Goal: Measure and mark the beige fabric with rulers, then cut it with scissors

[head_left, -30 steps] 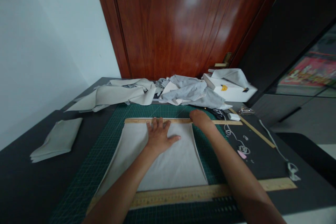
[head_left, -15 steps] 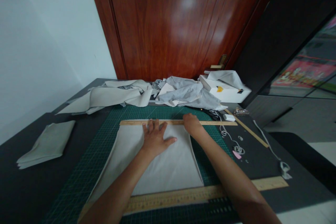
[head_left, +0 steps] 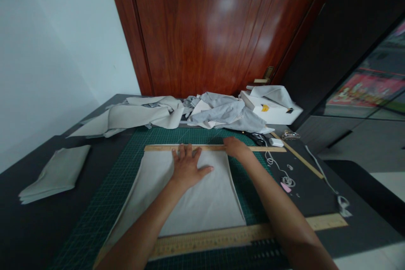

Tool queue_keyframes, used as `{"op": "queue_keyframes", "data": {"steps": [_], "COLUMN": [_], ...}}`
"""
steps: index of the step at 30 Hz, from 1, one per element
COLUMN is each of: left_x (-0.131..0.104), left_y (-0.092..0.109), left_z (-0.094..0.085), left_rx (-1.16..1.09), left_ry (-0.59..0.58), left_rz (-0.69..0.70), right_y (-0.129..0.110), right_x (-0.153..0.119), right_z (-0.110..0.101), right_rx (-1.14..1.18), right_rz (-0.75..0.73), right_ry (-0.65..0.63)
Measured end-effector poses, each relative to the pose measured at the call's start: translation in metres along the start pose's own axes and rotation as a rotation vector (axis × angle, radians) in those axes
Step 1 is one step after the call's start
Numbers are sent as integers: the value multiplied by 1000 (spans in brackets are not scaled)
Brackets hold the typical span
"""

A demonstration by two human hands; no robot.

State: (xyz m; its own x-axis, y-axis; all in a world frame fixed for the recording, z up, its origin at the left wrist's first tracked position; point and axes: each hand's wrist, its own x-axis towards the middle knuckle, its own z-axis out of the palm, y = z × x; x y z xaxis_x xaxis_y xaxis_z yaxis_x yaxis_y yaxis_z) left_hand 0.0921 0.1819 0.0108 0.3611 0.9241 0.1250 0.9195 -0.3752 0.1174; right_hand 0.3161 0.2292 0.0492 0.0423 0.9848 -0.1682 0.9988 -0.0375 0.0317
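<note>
While the left hand (head_left: 188, 168) lies spread over the thin ruler (head_left: 212, 148) and pale cloth (head_left: 205, 202), the right hand (head_left: 236, 147) curls at its two o'clock, fingertips hidden, any grip unclear.

"Can any wording be read here?"

"None. The wide wooden ruler (head_left: 205, 242) has a printed scale, but its figures are too small to make out."

"And the narrow wooden ruler (head_left: 158, 148)?"

"Its numbers can't be read either."

"What about the green cutting mat (head_left: 253, 200)?"

"Grid lines, plus a row of pale marks at the near edge, too blurred to name."

"The white cardboard box (head_left: 275, 117)?"

"A yellow mark (head_left: 265, 108) and a dark mark (head_left: 289, 110), neither with legible letters."

"The red panel (head_left: 363, 89) behind the glass?"

"Gold shapes, possibly lettering; I can't tell."
</note>
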Motion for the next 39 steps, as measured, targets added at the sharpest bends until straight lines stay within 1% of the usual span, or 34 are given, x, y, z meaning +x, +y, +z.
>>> {"op": "queue_keyframes", "data": {"steps": [2,3,7,9,11,15,18,22,30,33,35,37,39], "left_x": [0,0,0,0,0,0,0,0,0,0,0,0,0], "left_y": [0,0,-1,-1,-1,-1,-1,-1,-2,-2,-2,-2,-2], "left_z": [0,1,2,2,2,3,4,5,6,7,7,7,6], "left_rx": [-6,-10,-23,-26,-27,-25,-26,-27,-22,-19,-17,-17,-17], "left_ry": [6,9,16,12,7,5,9,17,20,23,26,28,27], "left_rz": [1,3,6,5,6,2,2,5,2,7,8,11,17], "right_y": [16,26,68,85,98,113,120,125,128,131,131,130,123], "right_x": [3,4,7,7,7,9,11,14,16,13,11,9,8], "right_z": [-6,-9,-13,-9,-2,12,20,27,32,28,21,13,3], "right_rx": [24,29,14,10,10,10,13,17,15,22,22,19,23], "right_rz": [30,68,321,428,501,574,579,551,465,444,439,436,403], "right_ry": [4,9,5,6,28,100,133,162,231,235,219,180,110]}}
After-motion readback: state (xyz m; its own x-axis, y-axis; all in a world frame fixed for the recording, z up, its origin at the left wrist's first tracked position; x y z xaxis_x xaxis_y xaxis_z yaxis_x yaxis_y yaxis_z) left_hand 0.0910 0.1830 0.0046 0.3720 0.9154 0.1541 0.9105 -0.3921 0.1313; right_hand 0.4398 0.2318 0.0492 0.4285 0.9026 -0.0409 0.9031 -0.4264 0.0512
